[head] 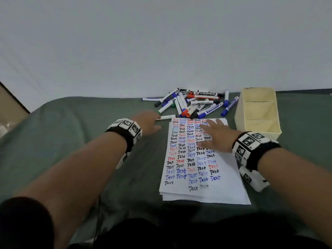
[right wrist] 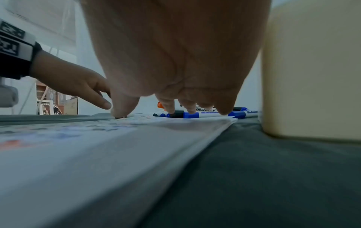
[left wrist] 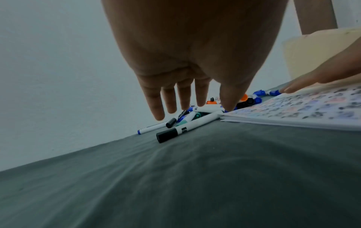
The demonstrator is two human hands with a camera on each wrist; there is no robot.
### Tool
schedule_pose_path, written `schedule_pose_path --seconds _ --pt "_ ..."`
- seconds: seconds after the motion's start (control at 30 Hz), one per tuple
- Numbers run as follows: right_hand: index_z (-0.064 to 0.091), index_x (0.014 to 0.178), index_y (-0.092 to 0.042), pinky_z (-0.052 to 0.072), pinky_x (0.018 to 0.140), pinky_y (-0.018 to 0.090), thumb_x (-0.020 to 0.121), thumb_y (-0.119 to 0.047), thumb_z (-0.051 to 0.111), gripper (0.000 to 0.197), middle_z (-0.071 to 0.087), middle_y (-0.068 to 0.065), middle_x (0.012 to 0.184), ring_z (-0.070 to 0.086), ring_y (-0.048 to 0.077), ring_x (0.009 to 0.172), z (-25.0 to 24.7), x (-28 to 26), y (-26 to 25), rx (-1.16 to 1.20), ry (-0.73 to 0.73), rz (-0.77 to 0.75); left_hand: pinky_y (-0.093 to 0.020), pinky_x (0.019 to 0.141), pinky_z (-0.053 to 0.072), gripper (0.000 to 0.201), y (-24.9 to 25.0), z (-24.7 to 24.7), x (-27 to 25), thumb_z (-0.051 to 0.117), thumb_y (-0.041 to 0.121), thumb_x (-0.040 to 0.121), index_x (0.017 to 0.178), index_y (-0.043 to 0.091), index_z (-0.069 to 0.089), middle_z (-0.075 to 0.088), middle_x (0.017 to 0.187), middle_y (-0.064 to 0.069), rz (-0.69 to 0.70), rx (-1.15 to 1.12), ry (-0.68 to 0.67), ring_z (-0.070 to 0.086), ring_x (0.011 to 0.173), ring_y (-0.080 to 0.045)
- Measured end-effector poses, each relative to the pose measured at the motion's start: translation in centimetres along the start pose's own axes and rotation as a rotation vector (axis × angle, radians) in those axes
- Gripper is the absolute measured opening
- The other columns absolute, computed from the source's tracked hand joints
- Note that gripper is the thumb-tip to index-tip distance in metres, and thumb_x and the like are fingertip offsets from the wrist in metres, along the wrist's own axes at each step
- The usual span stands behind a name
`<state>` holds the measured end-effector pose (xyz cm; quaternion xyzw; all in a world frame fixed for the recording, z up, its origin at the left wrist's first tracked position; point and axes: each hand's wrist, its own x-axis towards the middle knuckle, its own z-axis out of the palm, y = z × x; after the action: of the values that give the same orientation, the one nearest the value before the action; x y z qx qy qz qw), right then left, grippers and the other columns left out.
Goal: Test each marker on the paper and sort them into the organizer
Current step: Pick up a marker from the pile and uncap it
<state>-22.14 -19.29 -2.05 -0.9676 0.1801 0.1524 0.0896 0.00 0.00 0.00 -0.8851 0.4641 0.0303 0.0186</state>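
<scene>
A heap of whiteboard markers (head: pixel 194 103) with blue, black, red and green caps lies at the back of the green cloth. One white marker with a black cap (left wrist: pixel 187 126) lies apart, just left of the paper's top corner. My left hand (head: pixel 151 121) hovers over it with straight, spread fingers (left wrist: pixel 154 104) and grips nothing. My right hand (head: pixel 214 133) presses flat on the upper part of the paper (head: pixel 203 177), which is covered with the word "Test" in several colours. The cream organizer (head: pixel 258 112) stands right of the paper, its compartments bare.
The wall runs right behind the marker heap and the organizer. The paper is a small stack (right wrist: pixel 117 154) on the green cloth (head: pixel 71 141), which slopes away at the left. The organizer's wall (right wrist: pixel 312 69) stands close beside my right hand.
</scene>
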Motion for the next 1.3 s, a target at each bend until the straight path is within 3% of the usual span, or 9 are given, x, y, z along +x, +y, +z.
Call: schedule_pose_path --seconds 0.23,0.5,0.7,0.87,0.93,1.0,1.1,1.2,1.3 --pt "0.002 0.162 -0.033 0.010 0.123 0.056 0.090 -0.079 0.038 0.093 -0.010 0.003 0.170 -0.004 0.033 0.156 1.4 0.9 0.5 -0.037 -0.063 -0.011 -0.041 0.110 0.038 0.055 -1.0 1.8 2.5 0.055 0.042 0.098 0.147 0.020 0.044 0.049 0.145 -0.007 -0.039 0.041 0.012 0.046 0.132 -0.027" --pt "-0.001 0.162 -0.035 0.008 0.124 0.055 0.089 -0.081 0.037 0.094 -0.013 0.003 0.170 -0.006 0.032 0.156 1.6 1.2 0.8 -0.026 -0.073 -0.010 -0.044 0.106 0.043 0.050 -0.9 2.6 3.1 0.054 0.050 0.096 0.139 0.023 0.052 0.050 0.137 -0.006 -0.052 0.161 0.038 0.044 0.128 -0.027" --pt "0.000 0.162 -0.035 0.009 0.124 0.056 0.089 -0.080 0.037 0.093 -0.012 0.003 0.170 -0.005 0.032 0.156 1.5 1.1 0.7 -0.030 -0.075 -0.009 -0.042 0.095 0.048 0.033 -0.7 2.6 2.4 0.065 0.039 0.092 0.116 0.022 0.052 0.059 0.122 -0.005 -0.104 -0.011 0.071 0.055 0.110 -0.026" --pt "0.003 0.162 -0.034 0.009 0.124 0.056 0.089 -0.080 0.039 0.093 -0.011 0.003 0.170 -0.004 0.033 0.156 1.5 1.2 0.8 -0.020 -0.066 -0.017 -0.043 0.101 0.047 0.047 -0.8 2.2 1.9 0.061 0.038 0.095 0.137 0.019 0.048 0.058 0.132 -0.007 -0.094 0.055 0.036 0.054 0.121 -0.029" --pt "0.004 0.162 -0.034 0.010 0.123 0.057 0.089 -0.080 0.040 0.093 -0.010 0.003 0.170 -0.003 0.033 0.156 1.5 1.2 0.8 -0.017 -0.061 -0.017 -0.043 0.102 0.046 0.040 -0.9 1.8 1.9 0.058 0.037 0.097 0.133 0.021 0.056 0.059 0.130 -0.006 -0.070 0.113 -0.009 0.055 0.120 -0.028" --pt "0.005 0.162 -0.033 0.011 0.123 0.057 0.090 -0.079 0.041 0.093 -0.009 0.004 0.170 -0.002 0.032 0.157 1.4 1.1 0.7 -0.017 -0.058 -0.017 -0.041 0.098 0.048 0.028 -0.9 1.6 1.6 0.056 0.035 0.099 0.122 0.021 0.064 0.062 0.123 -0.004 -0.065 0.105 -0.038 0.058 0.112 -0.025" --pt "0.006 0.162 -0.030 0.012 0.124 0.057 0.091 -0.076 0.045 0.093 -0.005 0.004 0.171 0.000 0.030 0.157 1.0 0.8 0.4 0.013 -0.029 -0.026 -0.038 0.087 0.049 0.015 -0.9 1.8 0.8 0.054 0.032 0.099 0.110 0.025 0.060 0.064 0.111 -0.001 -0.090 -0.027 0.021 0.058 0.095 -0.021" --pt "0.006 0.162 -0.025 0.018 0.124 0.054 0.093 -0.068 0.051 0.093 0.002 0.004 0.171 0.009 0.025 0.156 0.5 0.2 0.1 0.077 0.066 -0.034 -0.041 0.081 0.053 0.011 -0.3 1.8 0.0 0.050 0.036 0.101 0.109 0.031 0.055 0.064 0.097 0.004 -0.073 -0.083 0.088 0.060 0.083 -0.019" --pt "0.006 0.161 -0.023 0.027 0.120 0.045 0.095 -0.056 0.059 0.091 0.010 0.004 0.170 0.021 0.023 0.153 0.0 -0.5 -0.2 0.165 0.205 -0.075 -0.034 0.068 0.047 0.009 1.0 1.5 -0.5 0.049 0.036 0.102 0.109 0.033 0.053 0.060 0.092 0.007 0.018 -0.136 0.155 0.055 0.074 -0.012"
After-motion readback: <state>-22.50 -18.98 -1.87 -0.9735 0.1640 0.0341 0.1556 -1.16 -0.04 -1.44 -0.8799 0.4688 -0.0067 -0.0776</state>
